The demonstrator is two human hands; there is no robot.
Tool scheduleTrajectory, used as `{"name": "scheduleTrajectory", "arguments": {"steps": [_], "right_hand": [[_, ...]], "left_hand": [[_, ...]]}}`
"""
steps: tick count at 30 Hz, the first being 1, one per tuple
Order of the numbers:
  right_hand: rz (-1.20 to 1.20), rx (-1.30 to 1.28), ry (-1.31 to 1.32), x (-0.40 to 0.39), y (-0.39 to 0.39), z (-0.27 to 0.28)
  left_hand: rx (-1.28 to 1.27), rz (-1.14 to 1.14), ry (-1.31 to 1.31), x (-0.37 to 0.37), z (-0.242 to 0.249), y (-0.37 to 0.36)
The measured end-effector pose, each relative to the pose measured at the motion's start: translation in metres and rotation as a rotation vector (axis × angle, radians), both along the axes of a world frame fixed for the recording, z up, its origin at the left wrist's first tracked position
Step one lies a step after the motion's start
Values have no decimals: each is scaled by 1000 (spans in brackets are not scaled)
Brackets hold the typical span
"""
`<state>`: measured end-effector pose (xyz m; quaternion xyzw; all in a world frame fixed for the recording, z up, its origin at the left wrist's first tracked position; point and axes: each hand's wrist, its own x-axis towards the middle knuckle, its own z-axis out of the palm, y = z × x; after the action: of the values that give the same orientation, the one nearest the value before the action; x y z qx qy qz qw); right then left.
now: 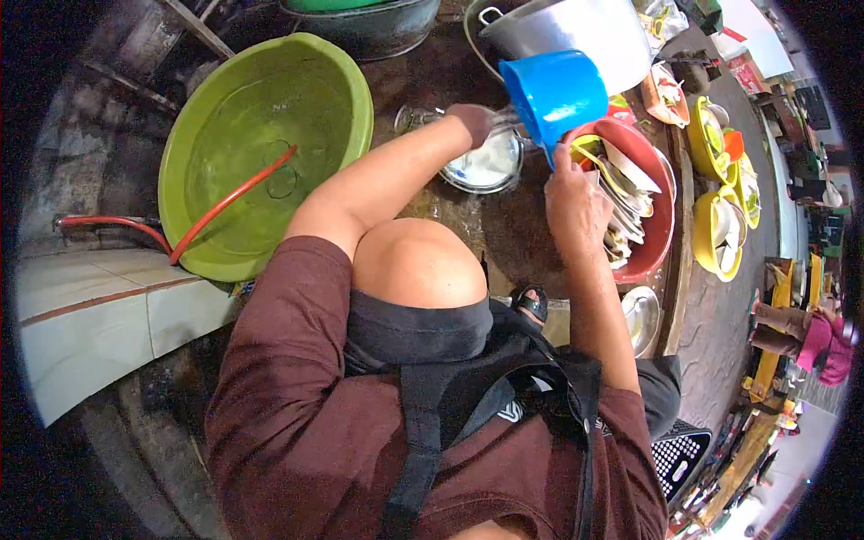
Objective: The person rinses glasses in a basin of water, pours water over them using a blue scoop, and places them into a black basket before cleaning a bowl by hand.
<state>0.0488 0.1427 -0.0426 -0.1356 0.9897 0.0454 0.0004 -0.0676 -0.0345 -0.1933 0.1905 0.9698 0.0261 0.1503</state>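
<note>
My right hand [579, 209] is closed on the handle of a blue plastic dipper [562, 90], which is tilted over toward my left hand. My left hand [474, 124] is closed round something clear or shiny, too blurred to name, just left of the dipper. Below it sits a round container [487, 166] with whitish, foamy contents. Beside my right hand a red basin [654, 229] holds a stack of plates [627, 193] and a yellow dish.
On the left stands a large green basin [346, 99] of water with a red hose [229, 200] in it. A big metal pot [594, 31] is at the top. Yellow bowls [720, 232] are at right; farther off, a person [821, 346] in pink.
</note>
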Motion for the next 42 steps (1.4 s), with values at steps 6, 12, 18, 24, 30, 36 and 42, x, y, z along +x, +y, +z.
{"name": "scheduleTrajectory", "arguments": {"steps": [6, 12, 18, 24, 30, 36, 42], "right_hand": [[-47, -275, -147, 5, 41, -47], [-34, -771, -912, 19, 82, -146], [-225, -989, -1267, 35, 98, -221], [-72, -493, -1072, 22, 94, -251], [475, -587, -211, 3, -78, -112], [812, -802, -239, 11, -260, -72], [627, -214, -380, -38, -350, -219]], "left_hand": [[759, 270, 344, 18, 97, -65], [1372, 677, 457, 79, 147, -152], [1585, 1239, 317, 127, 86, -234], [1368, 1468, 317, 140, -16, -248], [794, 1326, 255, 138, -83, -241], [644, 1346, 82, 137, -83, -225], [463, 1083, -208, 142, -77, -230]]}}
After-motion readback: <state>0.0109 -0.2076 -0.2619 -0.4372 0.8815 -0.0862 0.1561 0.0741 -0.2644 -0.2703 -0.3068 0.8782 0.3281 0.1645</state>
